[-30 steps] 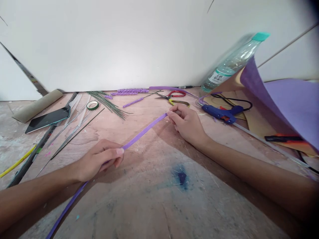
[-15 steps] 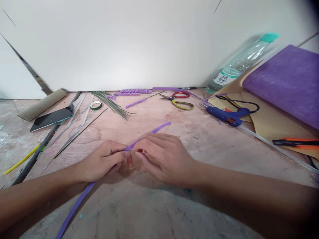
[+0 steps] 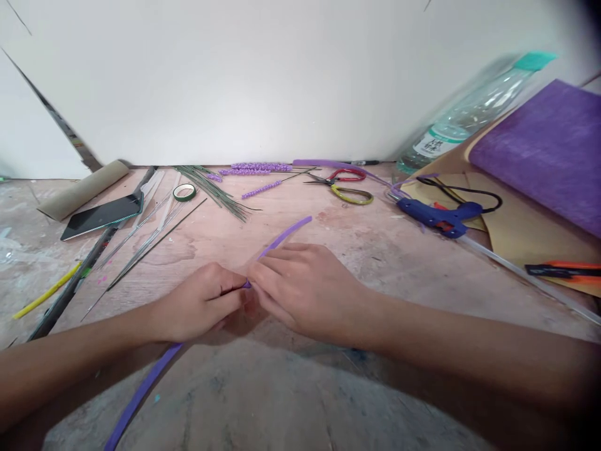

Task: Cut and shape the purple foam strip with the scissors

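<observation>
A long, narrow purple strip (image 3: 148, 387) runs up from the bottom edge, passes under my left hand (image 3: 200, 302) and comes out beyond my right hand (image 3: 305, 288). Its free end points to the upper right. My left thumb and fingers pinch the strip near its middle. Right beside them, the fingertips of my right hand close on the same strip, and the two hands touch or nearly touch. Only a small bit of purple shows between the fingertips; the rest there is hidden.
Scissors (image 3: 352, 195), purple beaded stems (image 3: 256, 169), green wires (image 3: 220, 197) and green tape (image 3: 184, 192) lie along the wall. To the left are a phone (image 3: 101, 216) and cardboard tube (image 3: 84, 190); to the right, a blue glue gun (image 3: 432, 217), bottle (image 3: 474, 116) and purple sheet (image 3: 539, 150).
My right hand has moved slightly left, up against my left fingertips. The strip's far end has swung a little left and up. The whole view has shifted slightly.
</observation>
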Action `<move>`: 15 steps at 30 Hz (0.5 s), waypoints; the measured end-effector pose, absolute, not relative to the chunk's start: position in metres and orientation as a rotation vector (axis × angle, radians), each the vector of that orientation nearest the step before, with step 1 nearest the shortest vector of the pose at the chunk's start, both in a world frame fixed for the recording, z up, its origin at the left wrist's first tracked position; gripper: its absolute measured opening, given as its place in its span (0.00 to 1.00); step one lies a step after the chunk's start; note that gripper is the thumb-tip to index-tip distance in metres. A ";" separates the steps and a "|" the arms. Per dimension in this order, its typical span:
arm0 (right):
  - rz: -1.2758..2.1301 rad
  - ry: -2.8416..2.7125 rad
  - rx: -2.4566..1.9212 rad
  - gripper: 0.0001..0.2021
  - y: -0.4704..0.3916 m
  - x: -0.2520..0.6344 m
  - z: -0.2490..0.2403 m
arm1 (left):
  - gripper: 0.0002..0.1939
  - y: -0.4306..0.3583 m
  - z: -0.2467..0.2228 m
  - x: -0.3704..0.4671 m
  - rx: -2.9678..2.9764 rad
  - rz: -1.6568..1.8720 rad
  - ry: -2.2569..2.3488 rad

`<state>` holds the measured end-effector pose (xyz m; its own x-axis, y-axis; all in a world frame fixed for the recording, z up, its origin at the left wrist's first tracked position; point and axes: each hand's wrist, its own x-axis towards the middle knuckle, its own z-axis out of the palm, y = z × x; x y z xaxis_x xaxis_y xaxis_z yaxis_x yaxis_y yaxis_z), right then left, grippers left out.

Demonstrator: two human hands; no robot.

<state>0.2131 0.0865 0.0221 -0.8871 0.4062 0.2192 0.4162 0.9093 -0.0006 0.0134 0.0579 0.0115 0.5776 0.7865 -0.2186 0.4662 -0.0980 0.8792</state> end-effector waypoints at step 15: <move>-0.254 -2.781 -1.409 0.12 0.123 0.258 0.062 | 0.20 0.063 0.011 0.009 1.991 0.337 0.932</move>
